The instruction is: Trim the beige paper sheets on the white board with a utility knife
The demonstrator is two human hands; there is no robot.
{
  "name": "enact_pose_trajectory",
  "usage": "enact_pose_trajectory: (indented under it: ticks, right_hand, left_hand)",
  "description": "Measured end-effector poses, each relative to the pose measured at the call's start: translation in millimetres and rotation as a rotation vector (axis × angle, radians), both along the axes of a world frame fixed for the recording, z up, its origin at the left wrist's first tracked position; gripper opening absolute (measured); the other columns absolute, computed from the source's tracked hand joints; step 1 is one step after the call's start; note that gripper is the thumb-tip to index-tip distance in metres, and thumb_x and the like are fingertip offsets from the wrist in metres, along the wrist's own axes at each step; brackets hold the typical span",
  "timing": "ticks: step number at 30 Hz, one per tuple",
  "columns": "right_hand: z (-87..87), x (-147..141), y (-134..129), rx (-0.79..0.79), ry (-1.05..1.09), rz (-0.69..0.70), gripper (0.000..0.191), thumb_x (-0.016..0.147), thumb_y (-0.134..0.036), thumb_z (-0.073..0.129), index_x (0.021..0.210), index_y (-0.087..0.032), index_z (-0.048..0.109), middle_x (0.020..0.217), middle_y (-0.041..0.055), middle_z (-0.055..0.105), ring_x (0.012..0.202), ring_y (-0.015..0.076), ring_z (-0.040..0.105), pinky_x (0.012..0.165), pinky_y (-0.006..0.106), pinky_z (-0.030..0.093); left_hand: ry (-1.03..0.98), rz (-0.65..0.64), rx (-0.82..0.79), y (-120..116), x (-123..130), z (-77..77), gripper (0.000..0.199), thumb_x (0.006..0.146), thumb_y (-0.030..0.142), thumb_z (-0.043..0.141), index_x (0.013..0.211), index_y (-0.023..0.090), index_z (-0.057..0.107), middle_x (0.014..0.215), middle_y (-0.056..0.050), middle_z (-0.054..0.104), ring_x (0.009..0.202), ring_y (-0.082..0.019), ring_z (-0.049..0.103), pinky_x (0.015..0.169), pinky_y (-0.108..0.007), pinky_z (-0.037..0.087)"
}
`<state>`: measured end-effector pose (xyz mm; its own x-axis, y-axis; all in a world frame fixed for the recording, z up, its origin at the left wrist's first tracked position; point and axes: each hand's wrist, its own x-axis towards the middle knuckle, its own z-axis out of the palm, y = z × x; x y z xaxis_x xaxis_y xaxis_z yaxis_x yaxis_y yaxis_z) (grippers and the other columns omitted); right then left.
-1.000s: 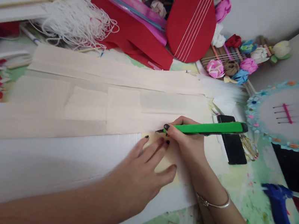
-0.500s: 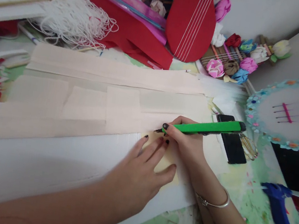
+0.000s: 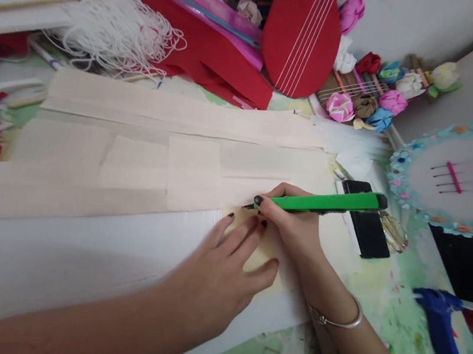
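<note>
Right hand [image 3: 296, 225] grips green cutter [image 3: 326, 202] (left hand [image 3: 221, 276] flat).

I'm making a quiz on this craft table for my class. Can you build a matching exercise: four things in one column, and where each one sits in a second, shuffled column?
Things:
1. green craft knife
2. blue glue gun
3. white string tangle
4. left hand

Places:
A. far left, beside red felt
B. flat on the yellowish card and white sheet
C. right edge, on the green mat
D. held in the right hand

Pairs: 1-D, 2-C, 3-A, 4-B
</note>
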<state>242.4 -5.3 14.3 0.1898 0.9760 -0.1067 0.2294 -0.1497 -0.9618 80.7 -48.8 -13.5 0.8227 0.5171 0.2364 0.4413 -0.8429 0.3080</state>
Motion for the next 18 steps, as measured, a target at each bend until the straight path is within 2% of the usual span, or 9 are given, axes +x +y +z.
enact_pose_trajectory:
  ticks: [4,9,14,18]
  right_hand:
    - [1.2,0.3,0.3,-0.003,-0.015,-0.053,0.023,0.068,-0.028,0.076,0.057,-0.019,0.057,0.051,-0.0031,0.06,0.048,0.0096,0.053,0.046,0.021,0.04]
    - [1.6,0.1,0.9,0.006,-0.025,-0.016,0.024,0.069,-0.029,0.076,0.057,-0.019,0.057,0.051,-0.0026,0.061,0.047,0.0095,0.051,0.046,0.022,0.04]
    - [3.5,-0.2,0.4,-0.009,-0.019,-0.076,0.025,0.068,-0.027,0.075,0.056,-0.019,0.055,0.049,-0.0042,0.058,0.047,0.0086,0.05,0.046,0.021,0.038]
    - [3.5,0.7,0.7,-0.016,-0.008,-0.052,0.025,0.067,-0.028,0.076,0.056,-0.018,0.056,0.049,-0.0043,0.057,0.048,0.0083,0.05,0.046,0.021,0.037]
  left_hand:
    - [0.0,0.012,0.002,-0.8,-0.3,0.8,0.04,0.093,0.033,0.054,0.132,0.024,0.048,0.146,-0.027,0.041,0.143,-0.039,0.031,0.11,-0.062,0.028]
    - [0.006,0.001,-0.001,-0.5,-0.7,0.5,0.042,0.093,0.033,0.054,0.133,0.023,0.047,0.145,-0.027,0.042,0.143,-0.039,0.031,0.11,-0.062,0.027]
    - [0.001,0.016,0.002,-1.3,-1.6,-0.6,0.04,0.093,0.033,0.054,0.132,0.024,0.047,0.147,-0.026,0.04,0.142,-0.038,0.032,0.11,-0.061,0.026]
    - [-0.003,0.011,0.011,-1.1,-1.9,-0.1,0.041,0.092,0.033,0.055,0.131,0.024,0.047,0.145,-0.026,0.042,0.141,-0.038,0.034,0.109,-0.061,0.028]
